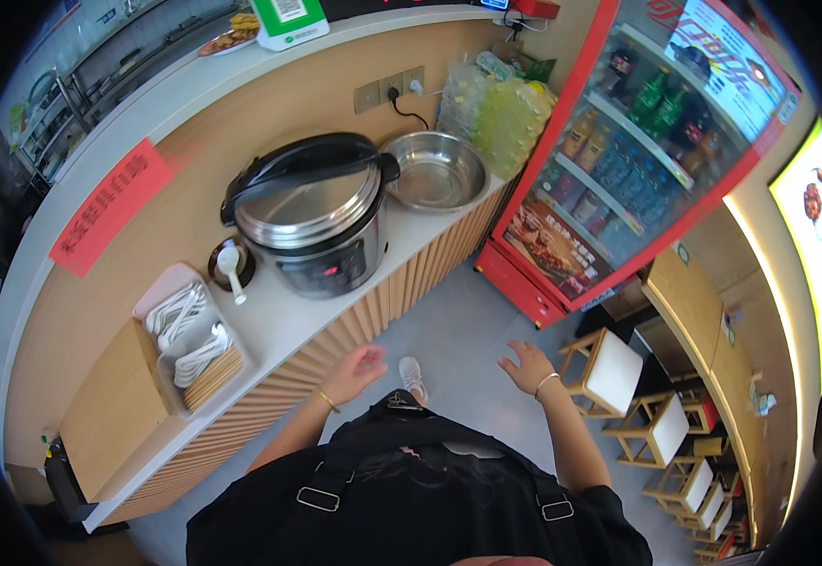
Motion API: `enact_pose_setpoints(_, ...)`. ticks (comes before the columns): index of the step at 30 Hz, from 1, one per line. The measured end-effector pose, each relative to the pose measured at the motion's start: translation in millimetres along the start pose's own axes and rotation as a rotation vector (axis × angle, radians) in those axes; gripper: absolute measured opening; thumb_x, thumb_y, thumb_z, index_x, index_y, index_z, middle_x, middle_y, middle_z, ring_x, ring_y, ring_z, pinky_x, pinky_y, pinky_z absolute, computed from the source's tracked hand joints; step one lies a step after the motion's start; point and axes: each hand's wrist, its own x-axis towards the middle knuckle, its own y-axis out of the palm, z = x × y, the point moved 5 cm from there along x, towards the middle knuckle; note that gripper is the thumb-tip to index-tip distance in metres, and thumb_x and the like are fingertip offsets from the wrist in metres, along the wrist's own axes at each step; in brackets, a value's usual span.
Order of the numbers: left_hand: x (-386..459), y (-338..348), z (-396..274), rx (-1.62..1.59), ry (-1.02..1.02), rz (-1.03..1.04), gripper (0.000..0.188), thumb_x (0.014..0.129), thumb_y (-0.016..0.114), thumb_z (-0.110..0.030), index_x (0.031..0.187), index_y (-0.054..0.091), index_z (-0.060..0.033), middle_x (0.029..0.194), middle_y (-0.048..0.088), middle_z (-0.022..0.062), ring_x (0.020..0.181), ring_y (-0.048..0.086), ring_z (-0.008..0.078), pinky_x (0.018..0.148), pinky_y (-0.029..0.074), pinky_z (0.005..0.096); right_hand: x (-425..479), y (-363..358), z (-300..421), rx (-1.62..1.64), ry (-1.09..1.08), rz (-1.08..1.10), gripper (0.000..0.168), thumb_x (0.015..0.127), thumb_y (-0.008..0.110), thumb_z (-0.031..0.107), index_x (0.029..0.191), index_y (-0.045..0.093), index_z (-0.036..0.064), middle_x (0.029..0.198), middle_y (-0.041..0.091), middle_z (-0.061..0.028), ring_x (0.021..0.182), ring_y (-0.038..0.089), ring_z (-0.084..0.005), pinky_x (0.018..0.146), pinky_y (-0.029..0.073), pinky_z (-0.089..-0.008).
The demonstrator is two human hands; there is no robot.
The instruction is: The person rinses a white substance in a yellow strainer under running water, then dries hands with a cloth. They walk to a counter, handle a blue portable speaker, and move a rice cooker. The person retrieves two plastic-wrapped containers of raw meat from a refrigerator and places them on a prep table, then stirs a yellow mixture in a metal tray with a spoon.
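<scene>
My left hand (pixel 355 371) hangs in the air beside the slatted counter front, fingers loosely curled and holding nothing. Out over the floor, my right hand (pixel 526 366) has its fingers spread and is also without anything in it. On the counter stands a large electric pressure cooker (pixel 312 219) with its lid down and red digits lit. A white ladle (pixel 230 265) rests on a dark round bowl (pixel 243 260) to its left. Right of the cooker is a stainless steel basin (pixel 439 173). A plastic cutlery box (pixel 247 375) holds white spoons (pixel 183 311) and wooden chopsticks (pixel 213 376).
A red-framed drinks refrigerator (pixel 517 272) stands ahead on the right, its door closed. White-topped stools (pixel 612 371) line a wooden wall counter (pixel 701 311). Bags of packaged goods (pixel 510 120) fill the service counter's far end. A wooden box (pixel 110 410) sits at its near end.
</scene>
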Motion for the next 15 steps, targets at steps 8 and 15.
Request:
enact_pose_setpoints(8,283,-6,-251,0.039,0.611,-0.347,0.035,0.079,0.07,-0.016,0.11,0.057,-0.0046,0.107,0.061,0.0086,0.099,0.059,0.0189,0.084,0.046,0.0303,216,-131,30,0.194,-0.412,-0.312,0.046,0.082,0.062,0.029,0.119,0.052,0.003,0.117,0.052,-0.0185,0.106,0.052,-0.0364,0.092,0.043,-0.0403)
enact_pose_setpoints(15,530,-56,-422,0.519,0.719,-0.668,0.044,0.074,0.07,-0.031,0.108,0.059,-0.0044,0.105,0.063,0.0136,0.098,0.06,0.0283,0.084,0.048,0.0365,291,-228,-10,0.408,-0.539,-0.324,0.034,0.082,0.064,0.018,0.111,0.056,0.002,0.108,0.057,-0.016,0.098,0.056,-0.0325,0.084,0.046,-0.0376)
